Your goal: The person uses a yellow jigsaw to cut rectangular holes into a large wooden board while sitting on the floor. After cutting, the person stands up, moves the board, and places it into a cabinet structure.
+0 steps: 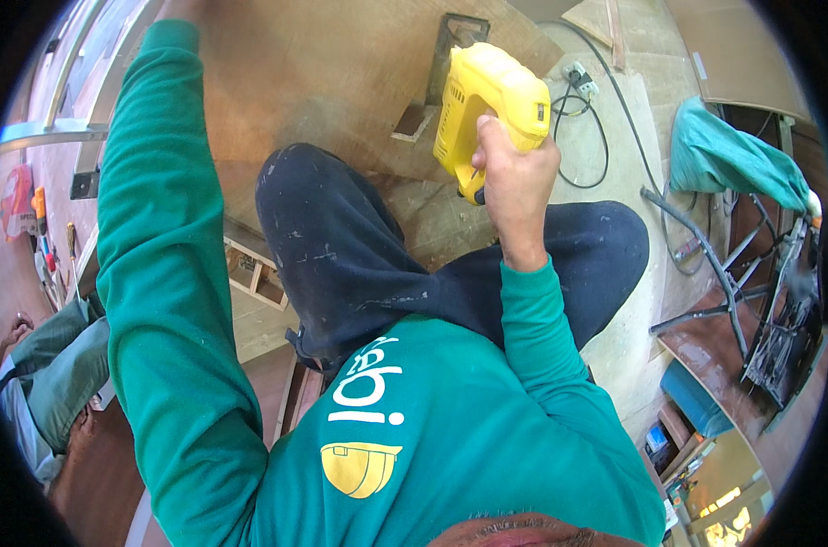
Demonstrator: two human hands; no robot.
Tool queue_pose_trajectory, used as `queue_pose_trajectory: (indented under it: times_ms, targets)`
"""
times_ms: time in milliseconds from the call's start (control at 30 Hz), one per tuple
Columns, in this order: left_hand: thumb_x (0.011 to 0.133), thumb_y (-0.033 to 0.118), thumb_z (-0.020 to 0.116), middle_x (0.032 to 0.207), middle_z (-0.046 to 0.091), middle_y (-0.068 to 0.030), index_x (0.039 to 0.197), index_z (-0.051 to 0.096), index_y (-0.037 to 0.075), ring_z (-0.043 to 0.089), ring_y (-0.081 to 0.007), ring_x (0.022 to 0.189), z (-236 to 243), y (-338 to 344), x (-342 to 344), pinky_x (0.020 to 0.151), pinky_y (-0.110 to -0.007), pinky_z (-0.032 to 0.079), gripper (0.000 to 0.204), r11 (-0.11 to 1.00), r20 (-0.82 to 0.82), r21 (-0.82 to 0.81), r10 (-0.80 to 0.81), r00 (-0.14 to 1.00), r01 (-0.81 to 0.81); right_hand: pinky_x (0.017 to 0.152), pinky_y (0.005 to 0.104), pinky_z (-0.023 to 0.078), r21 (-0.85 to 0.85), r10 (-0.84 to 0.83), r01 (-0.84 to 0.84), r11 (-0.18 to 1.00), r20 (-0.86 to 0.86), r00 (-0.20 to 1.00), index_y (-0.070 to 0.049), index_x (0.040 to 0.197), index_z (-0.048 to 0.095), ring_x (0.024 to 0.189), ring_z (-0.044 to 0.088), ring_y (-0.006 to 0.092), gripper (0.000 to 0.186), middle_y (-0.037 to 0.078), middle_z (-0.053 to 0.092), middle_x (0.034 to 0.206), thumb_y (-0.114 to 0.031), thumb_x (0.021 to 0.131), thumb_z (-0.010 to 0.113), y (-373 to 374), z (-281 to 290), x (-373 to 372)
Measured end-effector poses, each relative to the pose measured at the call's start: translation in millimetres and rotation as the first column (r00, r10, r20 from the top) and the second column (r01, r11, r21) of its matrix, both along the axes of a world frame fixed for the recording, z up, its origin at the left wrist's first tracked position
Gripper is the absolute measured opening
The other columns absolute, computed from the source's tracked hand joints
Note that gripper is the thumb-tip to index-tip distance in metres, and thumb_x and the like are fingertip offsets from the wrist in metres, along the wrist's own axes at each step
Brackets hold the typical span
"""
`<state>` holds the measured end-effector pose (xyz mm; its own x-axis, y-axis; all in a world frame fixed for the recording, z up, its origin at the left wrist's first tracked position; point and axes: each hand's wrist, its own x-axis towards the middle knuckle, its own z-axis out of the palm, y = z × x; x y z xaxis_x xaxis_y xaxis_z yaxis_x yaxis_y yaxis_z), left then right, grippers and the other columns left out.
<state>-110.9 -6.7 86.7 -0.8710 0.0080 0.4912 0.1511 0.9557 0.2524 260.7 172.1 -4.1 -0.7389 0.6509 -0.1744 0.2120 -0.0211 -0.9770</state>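
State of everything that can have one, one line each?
Right hand: closed around the tool's handle.
Left hand: at the top edge, too dark to tell.
Yellow power tool: held; running or off, can't tell.
White socket: appears to have a plug in it.
Black cord: looped, slack.
Teal cloth: draped, creased.

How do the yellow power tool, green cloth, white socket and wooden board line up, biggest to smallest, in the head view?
1. wooden board
2. yellow power tool and green cloth: look alike, unsure which is bigger
3. white socket
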Motion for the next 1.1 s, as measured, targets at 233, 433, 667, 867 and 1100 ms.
queue_pose_trajectory:
  times_ms: [233, 433, 667, 867, 1100]
  targets:
    - [0.102, 0.045, 0.05, 0.122, 0.076, -0.025, 0.116, 0.079, 0.005, 0.072, -0.0433, 0.117, 0.3, -2.7, -1.3, 0.104, -0.05, 0.055, 0.051, 1.0, -0.014, -0.015, -0.024, 1.0, 0.024, 0.059, 0.0301, 0.053, 0.01, 0.005, -0.005, 1.0, 0.007, 1.0, 0.004, 0.115, 0.072, 0.063, 0.067, 0.0109, 0.019, 0.007, 0.076, 0.091, -0.007, 0.099, 0.071, 2.1, 1.9, -3.2]
    - [0.102, 0.044, 0.05, 0.124, 0.075, -0.0252, 0.116, 0.079, 0.004, 0.072, -0.0432, 0.118, 2.6, -1.2, 2.0, 0.104, -0.05, 0.054, 0.051, 0.999, 0.011, 0.007, -0.033, 0.999, 0.033, 0.058, 0.0305, 0.054, 0.028, -0.005, 0.004, 1.0, 0.017, 1.0, 0.004, 0.113, 0.073, 0.062, 0.067, 0.0113, 0.019, 0.007, 0.076, 0.089, -0.009, 0.099, 0.072, 3.5, 2.9, -3.9]
    - [0.102, 0.044, 0.05, 0.125, 0.075, -0.0253, 0.116, 0.079, 0.004, 0.071, -0.0436, 0.119, 1.1, -0.5, -1.2, 0.105, -0.05, 0.054, 0.052, 0.999, 0.001, -0.007, -0.042, 0.999, 0.042, 0.059, 0.0304, 0.053, 0.028, -0.019, 0.018, 0.999, 0.006, 1.0, 0.004, 0.109, 0.075, 0.061, 0.066, 0.0112, 0.018, 0.007, 0.076, 0.086, -0.01, 0.098, 0.073, 4.6, 2.2, -6.2]
    - [0.103, 0.043, 0.049, 0.126, 0.075, -0.0266, 0.118, 0.079, 0.003, 0.071, -0.0441, 0.119, -0.4, -5.4, -2.6, 0.107, -0.05, 0.053, 0.052, 0.999, -0.01, -0.027, -0.042, 0.999, 0.042, 0.059, 0.0306, 0.054, 0.024, -0.018, 0.018, 1.0, 0.006, 1.0, 0.004, 0.11, 0.074, 0.06, 0.066, 0.0115, 0.019, 0.007, 0.077, 0.086, -0.009, 0.097, 0.073, 4.5, 4.0, -8.0]
    - [0.103, 0.042, 0.049, 0.126, 0.074, -0.0266, 0.118, 0.078, 0.003, 0.07, -0.0443, 0.119, 1.0, -2.4, -0.5, 0.107, -0.05, 0.053, 0.052, 0.998, 0.002, -0.01, -0.055, 0.998, 0.055, 0.058, 0.0308, 0.054, 0.013, -0.028, 0.028, 1.0, -0.003, 1.0, 0.004, 0.111, 0.074, 0.061, 0.066, 0.0113, 0.018, 0.007, 0.077, 0.087, -0.008, 0.098, 0.073, 5.6, 4.9, -8.8]
